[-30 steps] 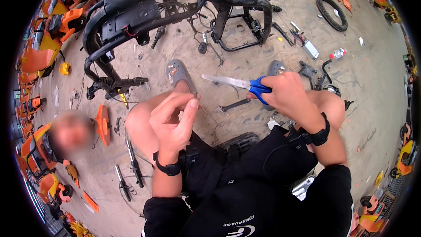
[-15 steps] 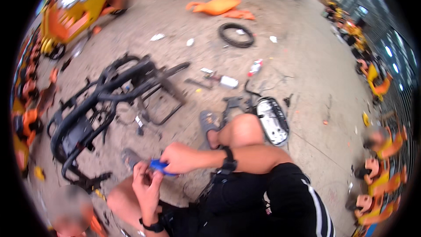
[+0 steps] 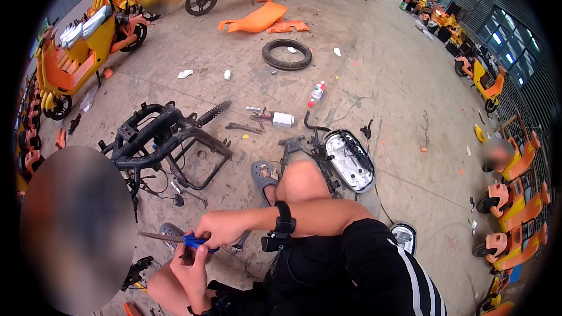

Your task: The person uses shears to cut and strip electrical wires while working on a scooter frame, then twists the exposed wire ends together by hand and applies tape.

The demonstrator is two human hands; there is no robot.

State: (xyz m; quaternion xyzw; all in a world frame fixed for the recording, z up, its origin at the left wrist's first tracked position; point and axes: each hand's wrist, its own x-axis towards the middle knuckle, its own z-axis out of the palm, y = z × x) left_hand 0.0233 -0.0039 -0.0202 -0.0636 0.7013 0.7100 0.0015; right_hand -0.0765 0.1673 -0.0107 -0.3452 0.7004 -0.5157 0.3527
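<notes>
My right hand (image 3: 221,227) grips blue-handled scissors (image 3: 175,239) whose blades point left, low over my left knee. My left hand (image 3: 190,266) is raised just beneath them, fingers pinched together at the scissor handles; whether it holds something small I cannot tell. I sit on the concrete floor in dark shorts, a black band on each wrist. My right foot in a grey clog (image 3: 263,177) rests ahead of my right knee.
A black scooter frame (image 3: 161,140) lies ahead on the left. A headlight housing (image 3: 350,161), a small white box (image 3: 283,119), a bottle (image 3: 317,93) and a tyre (image 3: 287,54) lie on the floor. Orange and yellow scooters (image 3: 88,47) ring the area.
The view has swung right and upward, so my hands now sit at the lower left. My right hand has kept the scissors and both hands have come closer together.
</notes>
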